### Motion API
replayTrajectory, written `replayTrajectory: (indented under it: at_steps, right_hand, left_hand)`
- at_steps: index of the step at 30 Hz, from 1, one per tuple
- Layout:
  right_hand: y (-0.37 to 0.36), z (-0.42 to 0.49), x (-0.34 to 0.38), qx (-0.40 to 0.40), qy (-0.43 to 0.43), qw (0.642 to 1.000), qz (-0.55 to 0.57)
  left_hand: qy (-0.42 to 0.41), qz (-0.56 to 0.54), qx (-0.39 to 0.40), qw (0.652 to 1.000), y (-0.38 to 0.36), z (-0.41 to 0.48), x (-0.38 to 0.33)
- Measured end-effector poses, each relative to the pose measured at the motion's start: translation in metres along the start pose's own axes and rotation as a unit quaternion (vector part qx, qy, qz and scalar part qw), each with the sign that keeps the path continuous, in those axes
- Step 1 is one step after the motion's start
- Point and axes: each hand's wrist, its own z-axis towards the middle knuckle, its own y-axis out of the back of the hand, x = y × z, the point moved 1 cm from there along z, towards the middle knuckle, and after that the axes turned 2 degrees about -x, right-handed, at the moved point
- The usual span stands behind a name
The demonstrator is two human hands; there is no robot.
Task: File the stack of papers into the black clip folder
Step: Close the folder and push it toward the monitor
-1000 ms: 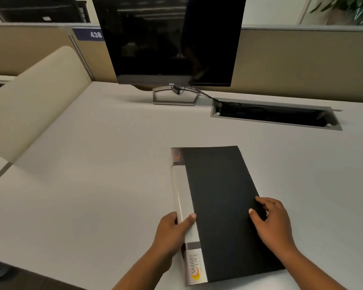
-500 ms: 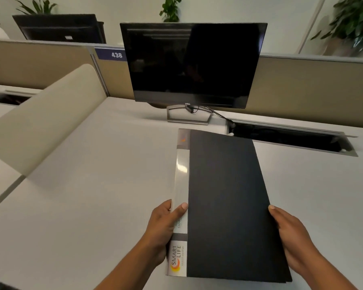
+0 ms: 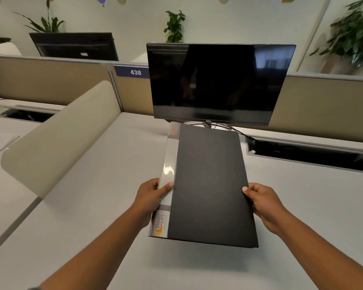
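Note:
The black clip folder [image 3: 210, 185] is closed and held up above the grey desk [image 3: 92, 206], casting a shadow below its near edge. Its spine is a silver-white strip with a "SMART LIFE" label. My left hand [image 3: 151, 200] grips the spine side, thumb on top. My right hand [image 3: 262, 203] grips the folder's right edge, thumb on the cover. No stack of papers shows anywhere in view.
A dark Dell monitor [image 3: 216, 84] stands just beyond the folder's far end. An open cable tray [image 3: 306, 153] is recessed in the desk at the right. A beige curved divider [image 3: 63, 137] borders the desk at the left, with partition walls behind.
The folder lay flat on the desk a second ago. Both hands took its edges and lifted it up and away from me toward the monitor. The camera tilted upward.

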Motion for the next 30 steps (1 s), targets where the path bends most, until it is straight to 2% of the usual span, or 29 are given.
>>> replayTrajectory:
  at_steps: [6,14,20,30]
  right_hand:
    - [-0.041,0.031,-0.006,-0.007,-0.051,0.999,-0.015]
    - [-0.063,0.056,-0.007,-0.014,-0.091,0.996,-0.007]
    - [-0.071,0.070,-0.008,-0.036,-0.087,0.994,-0.056]
    - [-0.076,0.066,-0.009,-0.053,-0.035,0.990,-0.127]
  left_hand:
    - [0.007,-0.004,-0.026,1.000,0.020,0.051,0.019]
    - [0.013,0.058,-0.038,0.998,0.029,0.089,0.038]
    - [-0.004,0.119,-0.064,0.991,0.030,0.102,0.041]
    - [-0.018,0.217,-0.124,0.968,0.023,0.095,0.039]
